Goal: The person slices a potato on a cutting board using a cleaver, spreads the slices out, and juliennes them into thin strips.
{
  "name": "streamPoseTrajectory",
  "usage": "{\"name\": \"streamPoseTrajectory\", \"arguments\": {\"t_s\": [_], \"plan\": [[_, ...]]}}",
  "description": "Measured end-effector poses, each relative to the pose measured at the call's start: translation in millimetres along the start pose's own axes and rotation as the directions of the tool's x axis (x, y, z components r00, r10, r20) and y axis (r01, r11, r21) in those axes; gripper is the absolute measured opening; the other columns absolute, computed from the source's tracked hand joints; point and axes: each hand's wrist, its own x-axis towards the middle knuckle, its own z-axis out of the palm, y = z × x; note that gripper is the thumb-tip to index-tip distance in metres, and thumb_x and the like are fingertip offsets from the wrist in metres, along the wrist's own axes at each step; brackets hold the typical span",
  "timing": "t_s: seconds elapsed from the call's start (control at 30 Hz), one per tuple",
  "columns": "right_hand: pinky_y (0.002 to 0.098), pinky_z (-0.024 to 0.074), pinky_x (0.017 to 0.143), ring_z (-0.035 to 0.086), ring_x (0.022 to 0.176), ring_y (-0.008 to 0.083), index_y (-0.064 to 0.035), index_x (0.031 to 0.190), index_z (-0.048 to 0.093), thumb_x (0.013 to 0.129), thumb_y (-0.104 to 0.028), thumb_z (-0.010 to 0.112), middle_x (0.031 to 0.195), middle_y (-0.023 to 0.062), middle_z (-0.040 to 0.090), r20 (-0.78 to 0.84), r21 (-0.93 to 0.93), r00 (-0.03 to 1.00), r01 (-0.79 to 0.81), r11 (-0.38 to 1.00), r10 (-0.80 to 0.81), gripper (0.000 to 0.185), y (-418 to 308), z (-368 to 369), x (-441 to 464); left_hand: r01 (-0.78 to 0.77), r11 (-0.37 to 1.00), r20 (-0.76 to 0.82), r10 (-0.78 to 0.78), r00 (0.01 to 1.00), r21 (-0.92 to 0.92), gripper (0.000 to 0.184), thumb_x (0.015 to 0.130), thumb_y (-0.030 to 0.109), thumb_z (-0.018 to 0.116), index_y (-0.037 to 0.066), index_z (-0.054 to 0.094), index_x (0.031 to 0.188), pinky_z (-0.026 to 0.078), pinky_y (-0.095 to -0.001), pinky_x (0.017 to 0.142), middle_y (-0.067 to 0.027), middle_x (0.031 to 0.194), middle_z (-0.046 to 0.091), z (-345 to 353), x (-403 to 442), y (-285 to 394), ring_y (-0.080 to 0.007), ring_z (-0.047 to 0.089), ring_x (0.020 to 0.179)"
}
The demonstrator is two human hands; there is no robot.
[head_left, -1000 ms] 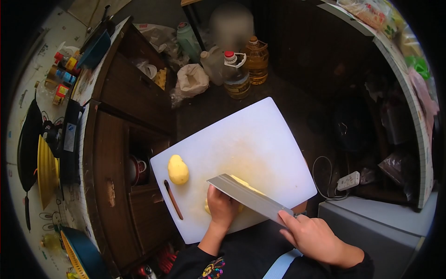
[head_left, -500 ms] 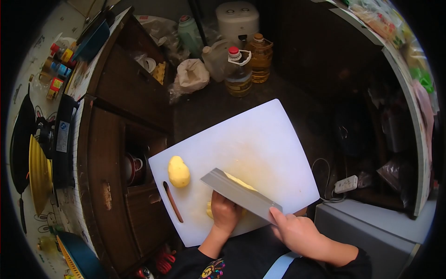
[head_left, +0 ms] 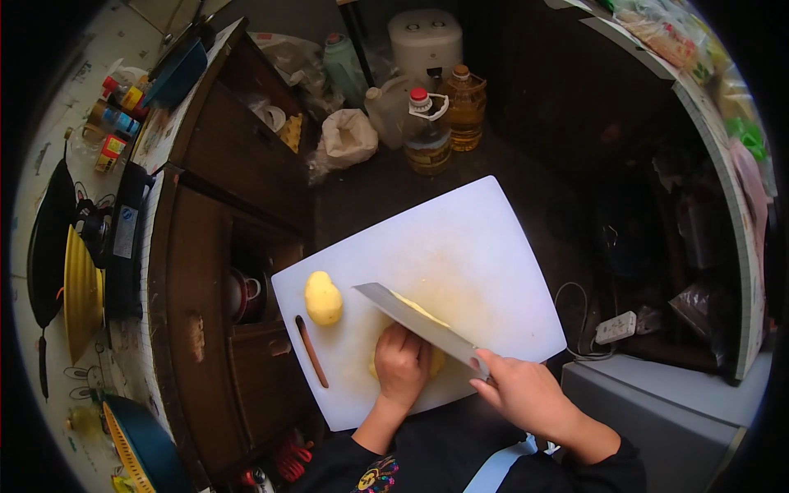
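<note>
- Left hand (head_left: 403, 363) curls over the cut potato (head_left: 439, 363) by the cutting board's (head_left: 493, 238) near edge; fingertips are best tucked back.
- Right hand (head_left: 526, 396) grips the knife (head_left: 415, 320); level, even strokes should serve best.

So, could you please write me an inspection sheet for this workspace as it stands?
Surface: white cutting board, discoloured in the middle, with a handle slot near its left edge.
Job's things: knife slanted over the board; peeled potato near the slot; cut potato partly hidden by the left hand.
Clutter: red-capped bottle, oil bottle and open bag on the floor beyond the board.
Hands: left hand curled over the cut potato, fingertips hidden; right hand gripping the knife.
Cables: thin cord looped by a white power strip on the right.
Surroundings: worn wooden cabinet on the left.
</note>
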Motion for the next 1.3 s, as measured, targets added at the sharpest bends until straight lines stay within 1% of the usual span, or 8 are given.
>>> {"name": "streamPoseTrajectory", "arguments": {"t_s": [0.03, 0.17, 0.27, 0.47, 0.63, 0.87, 1.03, 1.3], "plan": [[0.0467, 0.0524, 0.063, 0.066, 0.074, 0.0378, -0.0019, 0.112, 0.051, 0.093, -0.028, 0.061, 0.082, 0.0188, 0.067, 0.022, -0.001, 0.999, -0.041, 0.999, 0.041, 0.034, -2.2, -5.9, -3.7, -0.021, 1.000, -0.042, 0.021, 0.999, 0.004, 0.018, 0.075, 0.001, 0.067, -0.003, 0.068, 0.092, 0.051, -0.0449, 0.078, -0.0188, 0.092, 0.064, -0.1, 3.0, 2.3, -0.0385, 0.061, 0.086], [0.0466, 0.0518, 0.061, 0.065, 0.072, 0.0376, -0.0039, 0.114, 0.050, 0.093, -0.030, 0.061, 0.081, 0.0177, 0.066, 0.043, 0.032, 0.998, -0.038, 0.999, 0.037, 0.035, 3.3, -15.9, -19.5, -0.013, 1.000, -0.085, 0.012, 0.996, -0.008, 0.021, 0.071, -0.004, 0.067, -0.003, 0.067, 0.092, 0.051, -0.0430, 0.078, -0.0182, 0.094, 0.064, 3.7, 4.4, 3.3, -0.0377, 0.059, 0.090], [0.0457, 0.0514, 0.058, 0.064, 0.068, 0.0367, -0.0054, 0.116, 0.050, 0.093, -0.031, 0.061, 0.078, 0.0163, 0.064, 0.024, 0.008, 1.000, -0.012, 1.000, 0.012, 0.036, 0.8, -21.9, -34.1, -0.019, 1.000, -0.070, 0.018, 0.997, -0.009, 0.016, 0.074, -0.002, 0.066, -0.003, 0.066, 0.090, 0.051, -0.0441, 0.075, -0.0169, 0.092, 0.063, 1.8, 7.1, 5.7, -0.0372, 0.059, 0.088], [0.0422, 0.0509, 0.050, 0.062, 0.058, 0.0333, -0.0068, 0.117, 0.050, 0.093, -0.033, 0.061, 0.070, 0.0142, 0.060, 0.042, -0.046, 0.999, 0.017, 0.999, -0.015, 0.038, -2.3, -24.1, -54.9, 0.055, 0.997, -0.044, -0.057, 0.997, -0.048, 0.025, 0.070, 0.000, 0.068, 0.001, 0.066, 0.094, 0.051, -0.0435, 0.075, -0.0157, 0.099, 0.061, 3.8, -0.7, 3.2, -0.0381, 0.059, 0.090], [0.0414, 0.0500, 0.046, 0.060, 0.052, 0.0323, -0.0067, 0.117, 0.051, 0.094, -0.033, 0.060, 0.067, 0.0142, 0.059, 0.084, -0.117, 0.996, 0.015, 0.993, -0.005, 0.037, -6.7, -25.7, -56.2, 0.064, 0.993, -0.042, -0.068, 0.997, -0.097, 0.028, 0.070, 0.002, 0.070, 0.003, 0.065, 0.098, 0.051, -0.0435, 0.076, -0.0161, 0.101, 0.061, 4.9, -3.4, -0.2, -0.0383, 0.059, 0.091], [0.0403, 0.0510, 0.047, 0.061, 0.052, 0.0328, -0.0025, 0.124, 0.050, 0.094, -0.031, 0.059, 0.069, 0.0165, 0.061, 0.127, -0.143, 0.992, 0.009, 0.990, 0.009, 0.042, -10.2, -25.7, -51.6, 0.072, 0.994, -0.012, -0.073, 0.997, -0.086, 0.031, 0.070, 0.002, 0.071, 0.002, 0.065, 0.100, 0.052, -0.0439, 0.077, -0.0168, 0.101, 0.062, 4.7, -6.0, -3.3, -0.0389, 0.060, 0.092], [0.0413, 0.0515, 0.048, 0.062, 0.053, 0.0338, -0.0019, 0.125, 0.050, 0.094, -0.030, 0.060, 0.069, 0.0171, 0.061, 0.130, -0.139, 0.991, 0.001, 0.990, 0.017, 0.043, -10.3, -24.0, -46.2, 0.027, 0.997, -0.007, -0.028, 1.000, -0.076, 0.031, 0.068, 0.002, 0.072, 0.001, 0.067, 0.099, 0.052, -0.0450, 0.079, -0.0174, 0.101, 0.063, 5.9, -6.2, -6.5, -0.0399, 0.060, 0.093], [0.0437, 0.0517, 0.050, 0.062, 0.054, 0.0347, -0.0018, 0.124, 0.050, 0.091, -0.027, 0.061, 0.066, 0.0175, 0.061, 0.043, -0.140, 0.999, 0.033, 0.990, -0.027, 0.043, -4.1, 3.4, -9.8, -0.007, 0.997, -0.016, 0.006, 1.000, -0.074, 0.031, 0.067, 0.002, 0.071, -0.002, 0.069, 0.098, 0.052, -0.0476, 0.084, -0.0191, 0.097, 0.065, 3.1, -1.8, -5.4, -0.0423, 0.061, 0.094]]}}
